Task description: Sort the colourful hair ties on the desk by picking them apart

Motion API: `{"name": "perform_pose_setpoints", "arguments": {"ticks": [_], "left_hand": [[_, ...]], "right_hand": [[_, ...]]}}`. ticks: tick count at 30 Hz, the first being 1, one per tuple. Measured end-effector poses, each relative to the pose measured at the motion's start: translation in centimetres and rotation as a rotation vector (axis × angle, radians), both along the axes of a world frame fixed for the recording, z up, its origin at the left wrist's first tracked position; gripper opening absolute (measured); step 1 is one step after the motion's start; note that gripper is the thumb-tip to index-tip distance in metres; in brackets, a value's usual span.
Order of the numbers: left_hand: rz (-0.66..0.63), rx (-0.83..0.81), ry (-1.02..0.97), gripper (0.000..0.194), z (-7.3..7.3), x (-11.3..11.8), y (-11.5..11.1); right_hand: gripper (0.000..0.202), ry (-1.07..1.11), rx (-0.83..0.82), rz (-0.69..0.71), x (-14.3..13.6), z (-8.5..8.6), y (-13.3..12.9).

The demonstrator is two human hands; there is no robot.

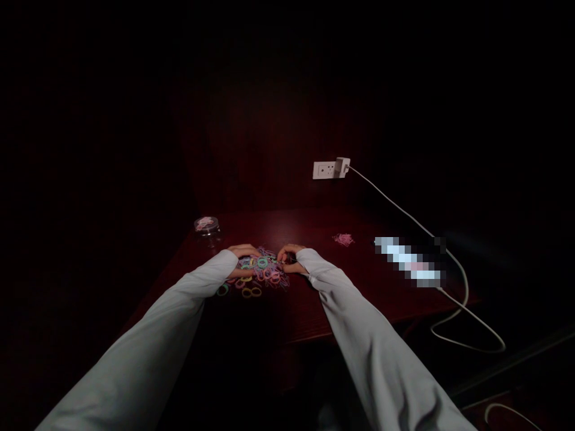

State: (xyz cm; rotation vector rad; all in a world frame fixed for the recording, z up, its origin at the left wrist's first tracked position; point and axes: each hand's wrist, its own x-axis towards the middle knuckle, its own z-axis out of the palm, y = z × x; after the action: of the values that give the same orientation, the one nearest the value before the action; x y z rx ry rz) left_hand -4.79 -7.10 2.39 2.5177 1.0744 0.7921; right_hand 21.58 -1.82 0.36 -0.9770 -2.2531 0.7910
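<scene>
Though curled about a tangle of ring-shaped bands (270,275), left hand (244,250) and right hand (291,249) of indiscernible grip.

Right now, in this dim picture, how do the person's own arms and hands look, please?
Both arms wear long, plain, pale grey sleeves that reach the wrists. The left sleeve looks fairly smooth; the right sleeve shows deeper creases. No print shows on either. The left hand and right hand are bare, without gloves.
</scene>
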Motion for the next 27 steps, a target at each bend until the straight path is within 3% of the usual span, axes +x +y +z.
{"name": "perform_pose_setpoints", "arguments": {"ticks": [9, 15, 22, 27], "left_hand": [[0.03, -0.055, -0.002, 0.044, -0.1, 0.4, -0.1], [0.011, 0.045, 0.06, 0.058, -0.2, 0.0, -0.2], [0.169, 0.03, -0.017, 0.04, 0.7, 1.0, -0.2], [0.144, -0.013, -0.115, 0.036, 1.0, 2.2, -0.1]], "right_hand": [[0.013, 0.067, 0.015, 0.019, 0.2, 0.4, -0.9], [0.012, 0.094, -0.042, -0.021, -0.4, -0.3, 0.0], [0.009, 0.207, -0.068, -0.023, -0.2, 0.3, -0.4], [0.011, 0.344, -0.164, -0.039, -0.7, 1.1, -0.6]]}}
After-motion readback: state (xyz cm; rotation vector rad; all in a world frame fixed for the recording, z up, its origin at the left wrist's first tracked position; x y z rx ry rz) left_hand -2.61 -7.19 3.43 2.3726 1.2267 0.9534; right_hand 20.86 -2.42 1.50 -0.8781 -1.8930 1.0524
